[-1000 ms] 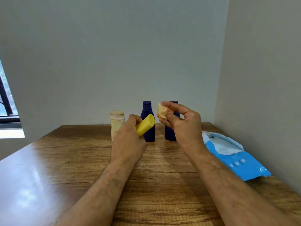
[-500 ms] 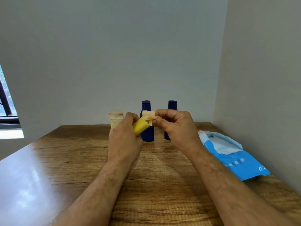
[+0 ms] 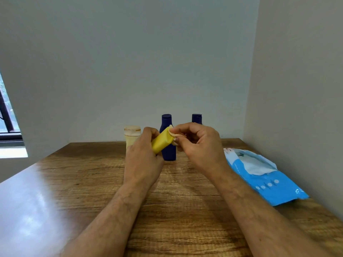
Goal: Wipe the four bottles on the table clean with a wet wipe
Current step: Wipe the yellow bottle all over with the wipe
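My left hand point(image 3: 142, 158) grips a small yellow bottle point(image 3: 161, 142), tilted with its top end up and to the right, above the wooden table point(image 3: 92, 182). My right hand point(image 3: 199, 145) pinches a crumpled wet wipe point(image 3: 173, 134) against the bottle's upper end. Behind my hands stand a cream bottle point(image 3: 131, 135) on the left, a dark blue bottle point(image 3: 168, 143) in the middle and a second dark blue bottle point(image 3: 196, 119), mostly hidden by my right hand.
A blue pack of wet wipes point(image 3: 263, 175) lies at the right by the side wall, its flap open with a white wipe showing. A wall closes the table's far edge. A window is at the far left.
My right hand came down and left with the wipe, from apart beside the bottle to pressing on its top end. The left hand kept holding the yellow bottle and shifted slightly.
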